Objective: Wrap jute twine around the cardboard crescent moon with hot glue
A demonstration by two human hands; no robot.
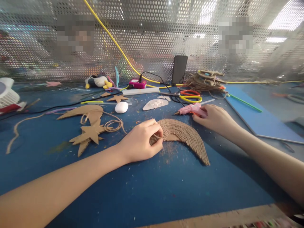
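Observation:
A cardboard crescent (190,134) covered in rows of brown twine lies flat on the blue table. At its inner edge my left hand (146,139) is closed in a pinch on the twine (116,124), whose loose coils trail off to the left. A bare strip of cardboard shows along the inner curve. The crescent's left end is partly hidden behind my left fingers. Beyond the crescent on the right, my right hand (213,116) is wrapped round a pink glue gun (191,109), its nozzle pointing left and a glue stick out the back.
Cardboard stars (91,133) and another crescent (78,111) lie left. Scissors (190,96), a white egg-shaped piece (121,107), a phone (179,69) and a twine bundle (204,82) sit behind. A blue board (268,115) lies right. A perforated metal screen (152,38) closes the back.

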